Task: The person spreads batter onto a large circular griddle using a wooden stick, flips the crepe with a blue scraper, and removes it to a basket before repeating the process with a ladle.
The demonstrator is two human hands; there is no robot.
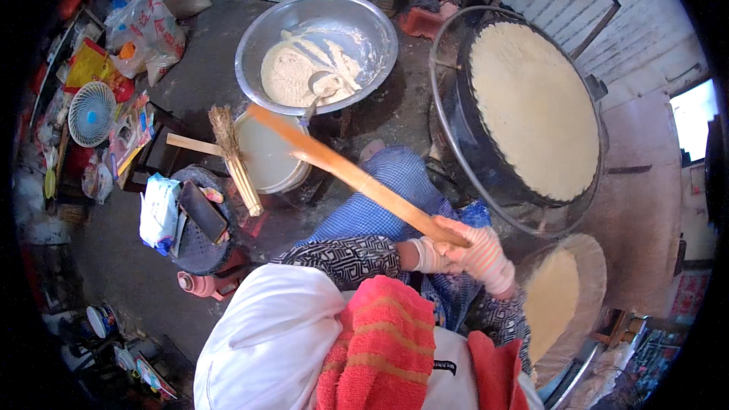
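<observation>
1. Head view: your right hand (480, 254), in an orange-and-white striped glove, is curled closed around the handle end of a wooden paddle (358, 179).
2. Your left hand (430, 257), in a pale glove, meets the right just below the handle; its fingers are partly hidden, so you cannot tell how far they are closed or whether they grip the wood.
3. You have the paddle slanting away to the left, its far end over the far edge of the bucket (302, 176), just beside the bowl's near edge; whether it touches either is unclear.
4. Beyond the bucket, the wide steel bowl (382, 38) holds pale batter (287, 76), with a metal ladle (325, 85) leaning over the bowl's near edge.
5. Across the bucket's left edge lies a straw brush (241, 180), beside a flat wooden strip (194, 143).
6. To your right, a round griddle (486, 163) carries a broad pale sheet (535, 106) reaching nearly to its edge, with a metal ring (438, 83) around it.
7. Nearer your right sleeve lies another pale round (553, 296).
8. On your left, a dark stool (201, 256) carries a phone (203, 211), with a white-and-blue packet (158, 209) at its left edge.
</observation>
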